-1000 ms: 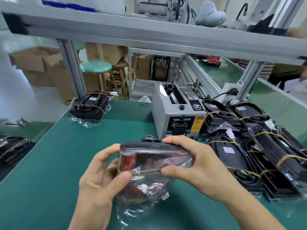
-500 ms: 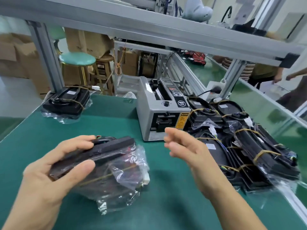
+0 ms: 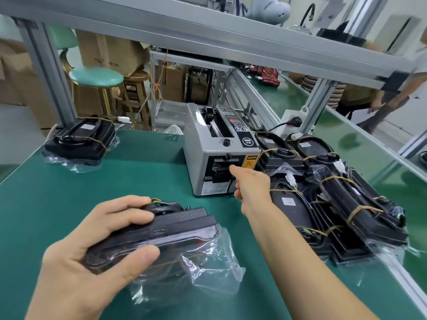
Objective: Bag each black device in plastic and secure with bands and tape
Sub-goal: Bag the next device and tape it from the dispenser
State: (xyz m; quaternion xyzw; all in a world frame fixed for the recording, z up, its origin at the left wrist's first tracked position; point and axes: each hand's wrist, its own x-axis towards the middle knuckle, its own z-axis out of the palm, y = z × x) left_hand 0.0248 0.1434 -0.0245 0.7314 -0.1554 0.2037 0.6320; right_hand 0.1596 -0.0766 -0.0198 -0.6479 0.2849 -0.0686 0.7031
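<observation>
My left hand (image 3: pixel 92 255) grips a black device (image 3: pixel 161 229) by its near end, thumb on its front edge and fingers over the top. The device lies low over the green mat, half in a clear plastic bag (image 3: pixel 208 264) with a rubber band round it. My right hand (image 3: pixel 250 184) reaches forward to the outlet of the grey tape dispenser (image 3: pixel 208 155), one fingertip at the slot. Whether it pinches any tape is hidden by the back of the hand.
A heap of bagged, banded black devices (image 3: pixel 335 195) lies right of the dispenser. One more bagged device (image 3: pixel 80 142) sits at the far left of the green mat (image 3: pixel 143 172). An aluminium frame beam (image 3: pixel 208 35) crosses overhead. People stand at the far right.
My right hand let go of the bagged device and moved forward to the dispenser outlet. My left hand lowered the device toward the mat.
</observation>
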